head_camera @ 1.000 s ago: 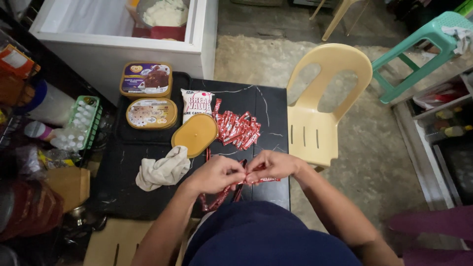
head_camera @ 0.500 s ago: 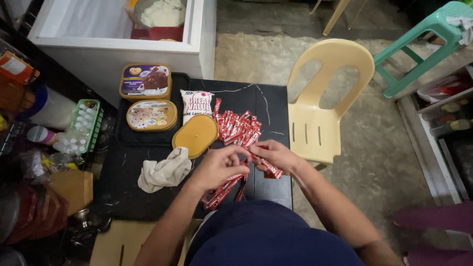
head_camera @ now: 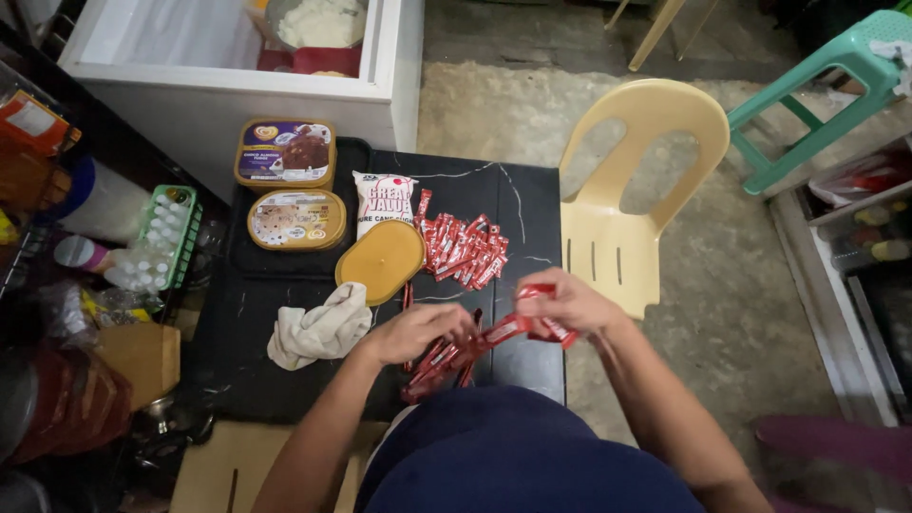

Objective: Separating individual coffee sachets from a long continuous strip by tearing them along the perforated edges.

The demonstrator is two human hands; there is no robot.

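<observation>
My left hand point(head_camera: 418, 332) and my right hand point(head_camera: 565, 306) hold between them a strip of joined red sachets point(head_camera: 508, 329) just above the near edge of a black table point(head_camera: 527, 204). The strip trails down to the left into a bunch of red sachets point(head_camera: 439, 361) under my left hand. A loose pile of the same red sachets point(head_camera: 465, 249) lies further back on the table, apart from both hands. An oval tan lid point(head_camera: 380, 259) sits beside that pile.
Two oval ice cream tubs point(head_camera: 285, 152) point(head_camera: 296, 219) sit on a black tray with a white packet point(head_camera: 384, 199). A crumpled cloth point(head_camera: 318, 330) lies left of my hands. An open white chest freezer point(head_camera: 242, 90), a cream plastic chair point(head_camera: 627, 204) and a green stool point(head_camera: 826, 81) surround the table.
My hands have drawn apart, the right one moving right and pulling the sachet strip taut. My left hand stays over the bunch at the table's near edge.
</observation>
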